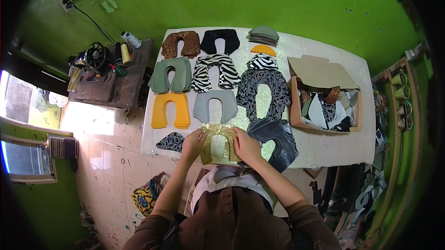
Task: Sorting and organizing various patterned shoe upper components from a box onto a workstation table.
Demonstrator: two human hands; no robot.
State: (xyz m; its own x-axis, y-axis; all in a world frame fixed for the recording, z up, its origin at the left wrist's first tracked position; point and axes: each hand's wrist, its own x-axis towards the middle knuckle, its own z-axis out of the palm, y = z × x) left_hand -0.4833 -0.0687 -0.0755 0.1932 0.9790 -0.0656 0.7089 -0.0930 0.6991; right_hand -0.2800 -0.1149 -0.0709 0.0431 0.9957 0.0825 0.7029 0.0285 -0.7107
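Both my hands are closed on a stack of gold glittery U-shaped cut pieces (219, 130) at the near edge of the table. My left hand (194, 144) pinches its left side, and my right hand (246, 145) grips the right side. Just beyond it lie light grey U-shaped pieces (214, 96). Left of these sit yellow U-shaped pieces (170, 99). A patterned black-and-grey half-round piece (170, 142) lies beside my left hand. Dark shiny U-shaped pieces (283, 139) are beside my right hand, with patterned black-and-grey U-shaped pieces (249, 93) farther back.
Brown spotted (187, 37), black (222, 34), green (159, 76) and zebra-striped U-shaped stacks (201, 74) lie farther back. A cardboard box (320, 128) with scraps stands open at right. A sewing machine (95, 57) is on a separate table at left.
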